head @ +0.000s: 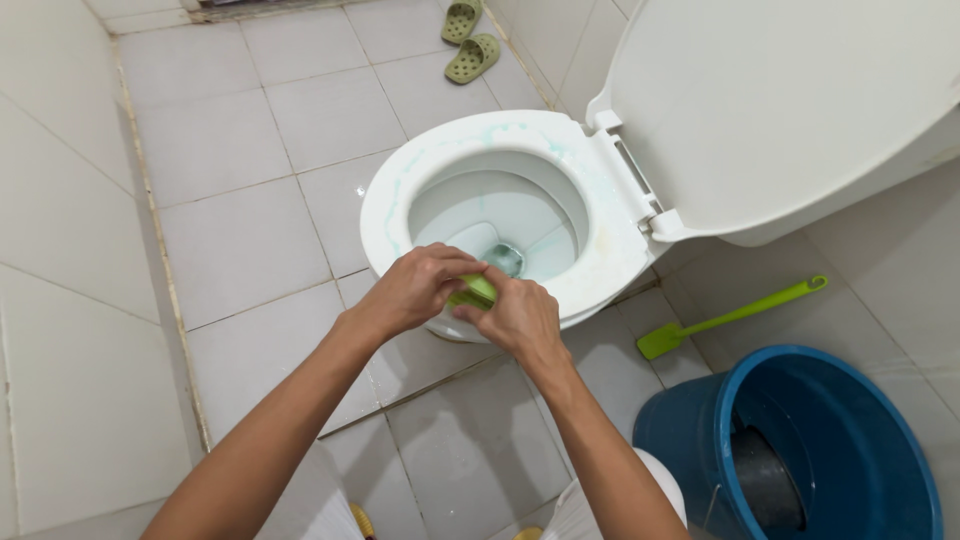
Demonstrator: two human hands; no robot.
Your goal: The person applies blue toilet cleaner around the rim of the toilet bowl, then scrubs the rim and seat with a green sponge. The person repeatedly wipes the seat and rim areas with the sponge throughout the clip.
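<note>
My left hand (pixel 415 288) and my right hand (pixel 518 315) meet over the near rim of a white toilet bowl (pixel 400 185). Both hands close around a small green object (pixel 478 290), mostly hidden by my fingers, so its kind is unclear. Streaks of blue-green liquid run along the toilet seat and down inside the bowl, with water at the bottom. The toilet lid (pixel 770 100) stands raised at the right.
A blue bucket (pixel 800 450) with a dark scoop inside stands at the lower right. A green long-handled brush (pixel 730 318) lies on the tiled floor beside the toilet. Two green slippers (pixel 468 38) lie at the far end. A tiled wall runs along the left.
</note>
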